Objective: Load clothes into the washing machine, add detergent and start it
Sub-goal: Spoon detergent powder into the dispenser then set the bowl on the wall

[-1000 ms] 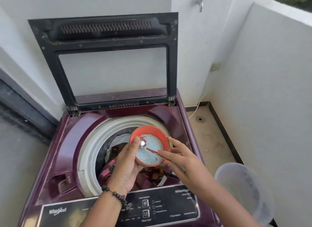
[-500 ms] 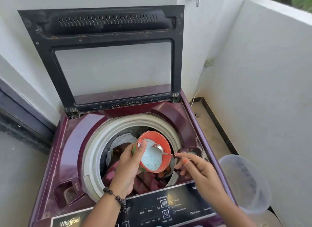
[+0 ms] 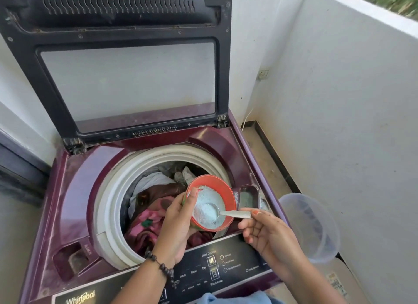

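The maroon top-load washing machine [image 3: 74, 190] stands with its lid [image 3: 117, 61] raised. Clothes [image 3: 156, 204] in pink, brown and white fill the drum. My left hand [image 3: 178, 222] grips a tilted orange container [image 3: 217, 186] of pale blue detergent powder over the drum's right side, thumb on its rim. My right hand [image 3: 267, 231] pinches the handle of a metal spoon [image 3: 228, 212] whose bowl lies in the powder, heaped with it. A small detergent compartment [image 3: 248, 198] sits just right of the container.
The control panel [image 3: 214, 269] runs along the machine's front edge. A translucent plastic bucket [image 3: 316, 226] stands on a cardboard box to the right. White walls close in on the back and right, with a strip of floor [image 3: 267, 168] between machine and wall.
The spoon has dipped from the container's rim down into the powder and now holds a heap of it. The view has shifted closer and lower over the machine.
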Demonstrator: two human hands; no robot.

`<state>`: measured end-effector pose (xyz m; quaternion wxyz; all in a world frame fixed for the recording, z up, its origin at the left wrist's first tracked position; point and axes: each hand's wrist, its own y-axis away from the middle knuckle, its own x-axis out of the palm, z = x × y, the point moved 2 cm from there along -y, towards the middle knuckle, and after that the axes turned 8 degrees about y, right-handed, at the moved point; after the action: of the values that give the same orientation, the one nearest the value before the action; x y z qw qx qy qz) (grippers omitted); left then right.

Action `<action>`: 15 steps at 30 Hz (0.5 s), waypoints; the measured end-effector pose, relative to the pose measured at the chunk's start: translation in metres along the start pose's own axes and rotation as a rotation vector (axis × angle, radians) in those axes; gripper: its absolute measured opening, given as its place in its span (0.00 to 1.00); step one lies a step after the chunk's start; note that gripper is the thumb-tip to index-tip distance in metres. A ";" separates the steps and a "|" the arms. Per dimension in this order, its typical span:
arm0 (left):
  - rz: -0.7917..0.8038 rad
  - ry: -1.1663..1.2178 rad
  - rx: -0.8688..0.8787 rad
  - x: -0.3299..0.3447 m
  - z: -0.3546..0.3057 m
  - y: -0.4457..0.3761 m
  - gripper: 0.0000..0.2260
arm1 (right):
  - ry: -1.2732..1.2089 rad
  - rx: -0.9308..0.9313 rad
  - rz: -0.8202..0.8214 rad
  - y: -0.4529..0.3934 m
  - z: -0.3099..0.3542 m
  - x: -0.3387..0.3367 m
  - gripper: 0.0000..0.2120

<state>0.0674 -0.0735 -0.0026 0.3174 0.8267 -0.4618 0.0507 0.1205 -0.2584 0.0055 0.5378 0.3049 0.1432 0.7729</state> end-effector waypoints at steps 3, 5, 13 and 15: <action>0.022 0.042 -0.011 0.004 0.004 0.003 0.22 | -0.056 -0.021 -0.038 -0.001 0.002 -0.002 0.14; 0.036 0.044 -0.015 0.007 0.005 0.005 0.20 | -0.058 -0.029 -0.035 -0.001 0.003 -0.004 0.14; 0.031 0.034 -0.023 0.010 0.007 0.010 0.23 | -0.031 -0.019 -0.007 0.000 0.001 -0.008 0.15; 0.024 0.043 -0.022 0.010 0.007 0.010 0.23 | -0.023 -0.021 -0.021 0.000 0.002 -0.009 0.14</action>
<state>0.0633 -0.0887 0.0006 0.3357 0.8161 -0.4655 0.0670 0.1242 -0.2673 0.0044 0.5506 0.3066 0.1322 0.7651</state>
